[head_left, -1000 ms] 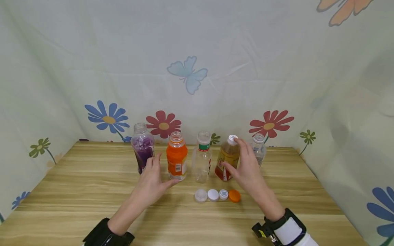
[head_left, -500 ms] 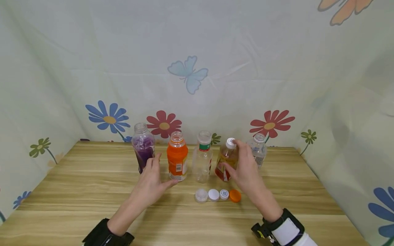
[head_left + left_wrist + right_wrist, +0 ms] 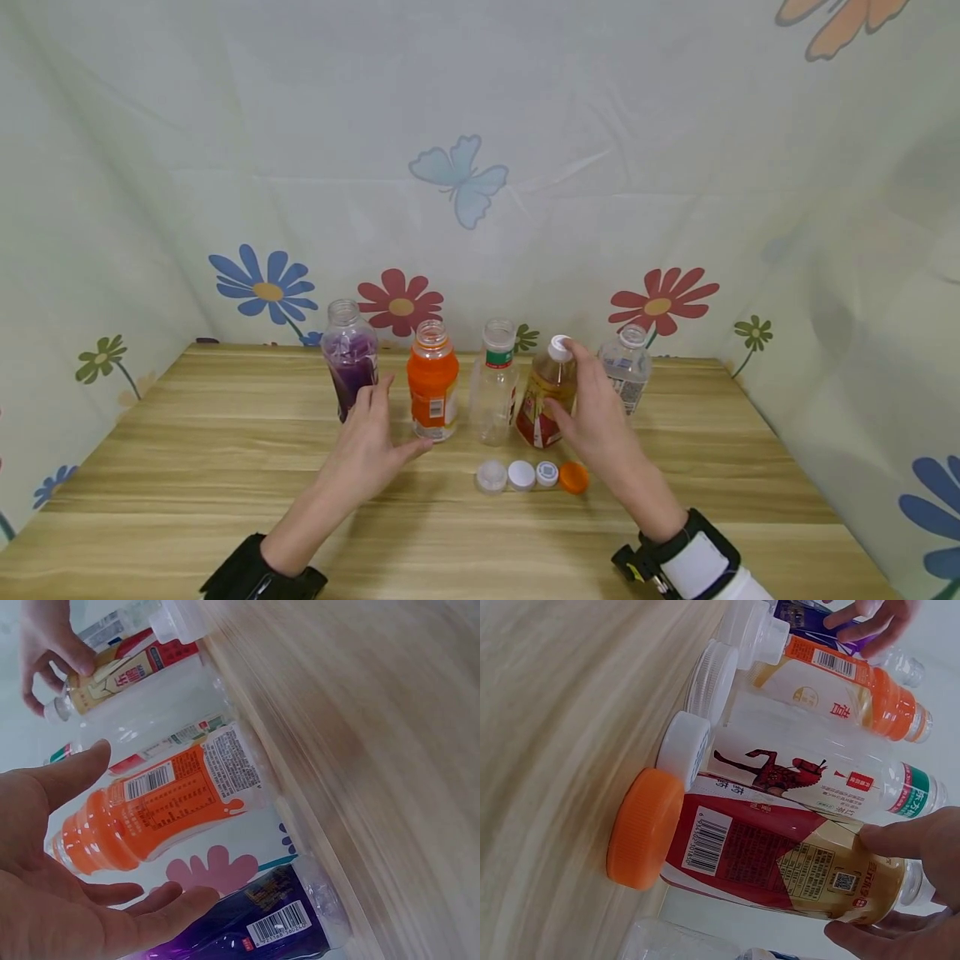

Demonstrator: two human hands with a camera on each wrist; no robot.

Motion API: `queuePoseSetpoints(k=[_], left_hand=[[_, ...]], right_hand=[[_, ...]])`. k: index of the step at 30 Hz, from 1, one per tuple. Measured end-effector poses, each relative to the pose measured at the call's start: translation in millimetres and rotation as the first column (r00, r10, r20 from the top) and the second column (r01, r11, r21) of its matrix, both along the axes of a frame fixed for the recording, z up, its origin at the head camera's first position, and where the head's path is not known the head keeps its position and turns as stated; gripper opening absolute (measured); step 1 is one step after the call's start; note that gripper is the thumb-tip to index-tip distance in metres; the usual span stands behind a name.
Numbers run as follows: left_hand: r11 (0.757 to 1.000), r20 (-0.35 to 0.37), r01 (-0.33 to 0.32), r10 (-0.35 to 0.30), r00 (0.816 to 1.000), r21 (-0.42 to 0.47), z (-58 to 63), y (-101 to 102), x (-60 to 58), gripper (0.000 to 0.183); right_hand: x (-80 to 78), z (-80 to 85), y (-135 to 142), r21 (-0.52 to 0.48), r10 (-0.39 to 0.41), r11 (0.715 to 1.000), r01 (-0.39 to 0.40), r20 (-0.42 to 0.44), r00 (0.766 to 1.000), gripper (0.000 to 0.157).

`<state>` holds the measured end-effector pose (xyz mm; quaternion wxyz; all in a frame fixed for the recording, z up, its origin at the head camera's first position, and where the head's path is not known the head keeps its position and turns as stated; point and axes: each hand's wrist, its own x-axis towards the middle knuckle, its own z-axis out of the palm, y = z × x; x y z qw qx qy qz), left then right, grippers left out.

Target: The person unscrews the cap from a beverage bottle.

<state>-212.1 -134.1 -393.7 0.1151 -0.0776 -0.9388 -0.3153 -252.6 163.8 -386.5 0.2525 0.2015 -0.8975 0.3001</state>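
Note:
My right hand grips the upper part of a drink bottle with a white cap and a red and gold label. In the right wrist view, the thumb and fingers lie on both sides of this bottle. My left hand is spread with nothing in it, in front of an uncapped orange-labelled bottle and an uncapped purple-labelled bottle. An uncapped clear bottle with a green neck band stands left of the gripped one. To its right is another uncapped clear bottle, partly hidden by my right hand.
Loose caps lie in a row before the bottles: a translucent cap, a white cap, a smaller white cap and an orange cap. Behind the wooden table hangs a flowered cloth.
The white-capped bottle in my right hand has turned and shifted slightly left and nearer. More of the rightmost clear bottle shows. My left hand has stayed in place.

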Motion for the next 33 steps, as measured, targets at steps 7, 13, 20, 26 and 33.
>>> queuePoseSetpoints(k=[7, 13, 20, 26, 33], left_hand=[[1.0, -0.009, 0.002, -0.002, 1.0, -0.011, -0.4, -1.6, 2.3, 0.097], [0.999, 0.022, -0.011, 0.012, 1.0, -0.039, 1.9, -1.4, 3.7, 0.087], [0.994, 0.062, -0.002, 0.009, 0.998, -0.112, 2.0, -1.1, 6.0, 0.077], [0.988, 0.086, 0.05, -0.038, 0.996, -0.143, -0.9, -0.1, 7.4, 0.068], [0.984, 0.138, 0.112, -0.092, 0.986, -0.142, -2.0, 4.4, 10.2, 0.071]], right_hand=[[0.1, 1.2, -0.3, -0.026, 0.013, 1.0, -0.013, -0.014, 1.0, 0.085], [3.0, 4.4, 1.7, -0.042, 0.012, 0.999, -0.013, -0.026, 1.0, 0.085], [7.8, 10.8, 4.3, -0.055, 0.005, 0.998, -0.008, -0.046, 0.999, 0.085], [12.1, 16.1, 6.5, -0.059, 0.011, 0.998, -0.016, -0.074, 0.997, 0.086], [17.2, 22.7, 6.7, -0.04, 0.018, 0.999, -0.022, -0.103, 0.994, 0.088]])
